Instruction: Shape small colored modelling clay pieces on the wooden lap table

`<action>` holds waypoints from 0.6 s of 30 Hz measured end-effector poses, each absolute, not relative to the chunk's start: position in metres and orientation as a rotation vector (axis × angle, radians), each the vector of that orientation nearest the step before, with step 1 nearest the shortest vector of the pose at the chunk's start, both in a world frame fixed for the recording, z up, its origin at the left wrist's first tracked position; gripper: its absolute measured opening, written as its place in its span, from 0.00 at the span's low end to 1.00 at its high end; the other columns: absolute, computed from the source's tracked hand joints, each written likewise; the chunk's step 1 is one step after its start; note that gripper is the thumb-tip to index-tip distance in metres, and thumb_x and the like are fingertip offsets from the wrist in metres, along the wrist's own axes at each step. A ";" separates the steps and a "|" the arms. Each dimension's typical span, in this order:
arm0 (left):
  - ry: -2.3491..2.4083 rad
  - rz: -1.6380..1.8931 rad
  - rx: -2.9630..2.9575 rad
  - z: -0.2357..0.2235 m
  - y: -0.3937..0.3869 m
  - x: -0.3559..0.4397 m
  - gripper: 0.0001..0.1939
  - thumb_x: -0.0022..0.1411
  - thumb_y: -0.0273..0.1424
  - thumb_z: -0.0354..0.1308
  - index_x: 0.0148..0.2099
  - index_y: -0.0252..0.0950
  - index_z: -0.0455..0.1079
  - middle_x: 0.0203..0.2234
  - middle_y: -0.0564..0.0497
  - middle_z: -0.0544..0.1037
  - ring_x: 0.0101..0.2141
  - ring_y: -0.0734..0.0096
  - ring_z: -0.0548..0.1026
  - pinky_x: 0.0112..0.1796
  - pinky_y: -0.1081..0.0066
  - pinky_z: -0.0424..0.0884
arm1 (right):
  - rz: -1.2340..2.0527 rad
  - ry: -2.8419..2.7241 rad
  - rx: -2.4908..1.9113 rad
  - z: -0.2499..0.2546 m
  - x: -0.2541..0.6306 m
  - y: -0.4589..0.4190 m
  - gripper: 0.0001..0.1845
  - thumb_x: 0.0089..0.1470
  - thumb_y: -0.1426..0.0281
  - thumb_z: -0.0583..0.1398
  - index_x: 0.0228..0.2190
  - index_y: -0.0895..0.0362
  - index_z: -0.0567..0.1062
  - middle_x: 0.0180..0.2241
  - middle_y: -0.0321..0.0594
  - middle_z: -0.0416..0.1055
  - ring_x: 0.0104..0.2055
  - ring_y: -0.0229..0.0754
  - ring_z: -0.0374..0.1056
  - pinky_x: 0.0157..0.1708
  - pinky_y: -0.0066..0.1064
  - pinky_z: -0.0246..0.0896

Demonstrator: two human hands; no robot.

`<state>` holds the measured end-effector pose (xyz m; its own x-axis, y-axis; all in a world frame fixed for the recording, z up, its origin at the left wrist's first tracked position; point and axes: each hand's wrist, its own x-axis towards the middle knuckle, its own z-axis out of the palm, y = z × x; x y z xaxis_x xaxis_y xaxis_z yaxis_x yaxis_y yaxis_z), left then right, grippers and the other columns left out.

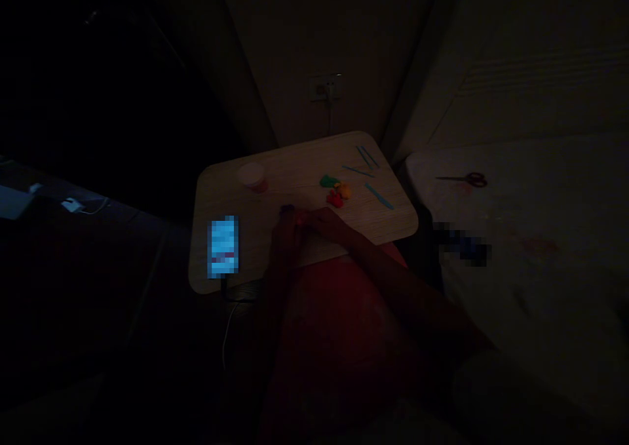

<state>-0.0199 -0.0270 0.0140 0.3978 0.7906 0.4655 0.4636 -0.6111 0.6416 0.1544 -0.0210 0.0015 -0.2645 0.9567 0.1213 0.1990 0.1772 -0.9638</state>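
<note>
In the head view, two hands meet over the small table [236, 215], the left hand [288, 225] and right hand [317, 222] bent around one red lump [300, 220]; which fingers grip it is too dark to tell. One dark lump [287, 208] sits at the left fingertips. Beyond the right hand lie three lumps, green [329, 181], orange [343, 191] and red [335, 200], and four blue-green sticks [379, 196]. One tub [253, 177] stands beyond and left of the grip, reddish inside. Both forearms reach forward.

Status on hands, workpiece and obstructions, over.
Left hand, right hand together at small red lump; grip too dark to read. Purple lump just beyond left hand. Bright screen left, clear of hands.
</note>
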 end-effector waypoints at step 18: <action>1.177 1.251 1.846 0.024 -0.032 -0.019 0.24 0.74 0.48 0.52 0.41 0.34 0.79 0.34 0.46 0.83 0.35 0.63 0.79 0.38 0.67 0.73 | 0.492 -1.957 -1.085 0.021 0.150 -0.038 0.26 0.69 0.57 0.57 0.63 0.51 0.72 0.56 0.50 0.69 0.52 0.47 0.70 0.48 0.36 0.69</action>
